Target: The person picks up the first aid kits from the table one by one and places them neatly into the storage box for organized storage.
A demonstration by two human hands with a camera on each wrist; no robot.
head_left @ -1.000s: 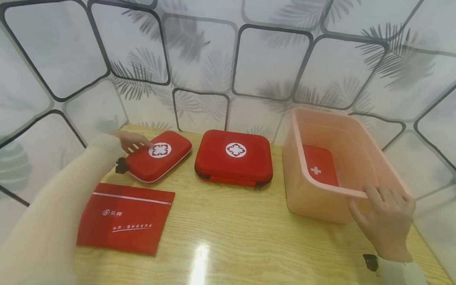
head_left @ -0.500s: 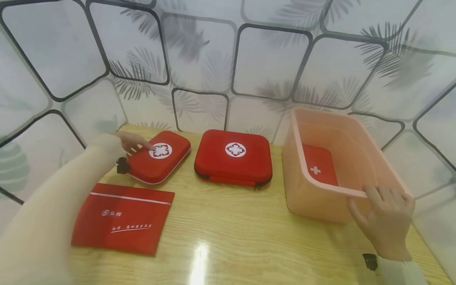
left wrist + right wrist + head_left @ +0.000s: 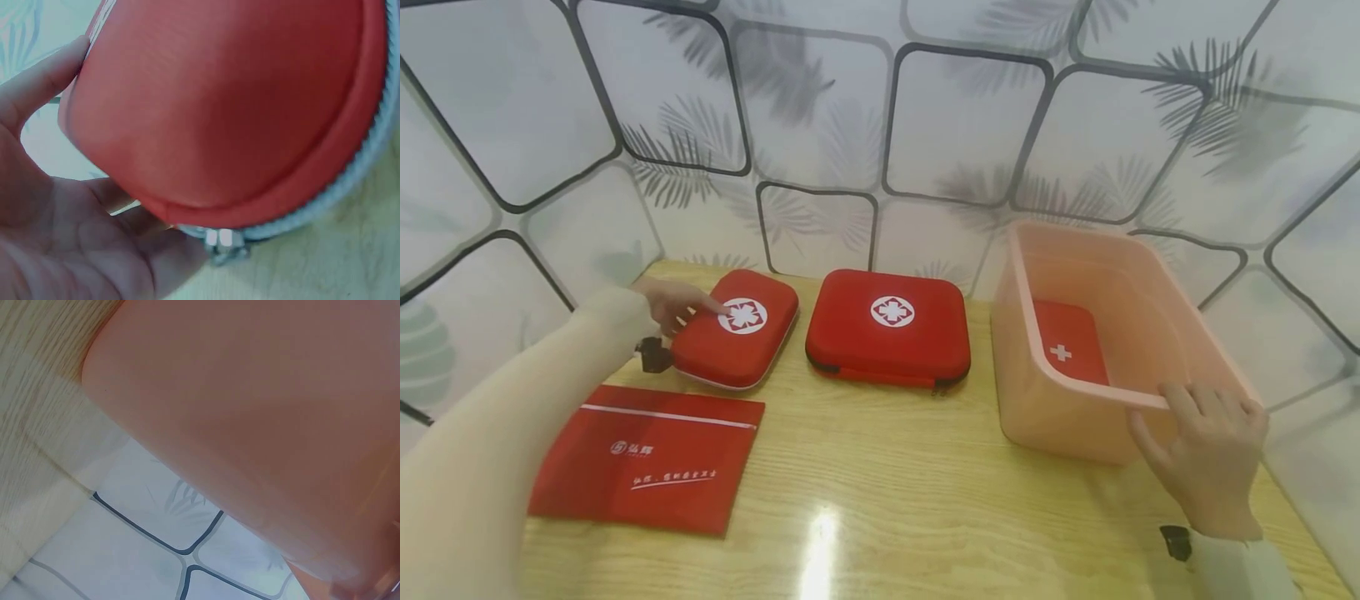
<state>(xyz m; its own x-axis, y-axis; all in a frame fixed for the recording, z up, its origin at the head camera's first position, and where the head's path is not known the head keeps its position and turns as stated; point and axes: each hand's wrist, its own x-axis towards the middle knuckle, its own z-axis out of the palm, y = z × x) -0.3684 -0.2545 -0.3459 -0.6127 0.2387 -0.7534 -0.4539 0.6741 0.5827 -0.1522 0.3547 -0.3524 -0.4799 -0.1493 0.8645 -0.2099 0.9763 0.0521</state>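
A red hard-shell first-aid case (image 3: 722, 350) with a white cross emblem lies on the left of the table. My left hand (image 3: 673, 304) holds its left side, thumb on the lid near the emblem. In the left wrist view, the fingers of the left hand (image 3: 69, 231) curl at the lower edge of the case (image 3: 206, 119), beside the metal zipper pull (image 3: 225, 242). On the right, my right hand (image 3: 1213, 458) grips the near rim of a pink plastic bin (image 3: 1060, 421), fingers over the edge. The bin's wall (image 3: 237, 419) fills most of the right wrist view.
A second red first-aid case (image 3: 887, 350) lies mid-table near the back. A flat red pouch with a white cross (image 3: 1071, 337) is inside the bin. Another flat red pouch with white lettering (image 3: 670, 450) lies at front left. The patterned wall (image 3: 820, 125) closes off the back.
The left case has turned slightly on the table with my left hand on it, now standing more upright in the head view. My right hand has stayed on the bin's rim.
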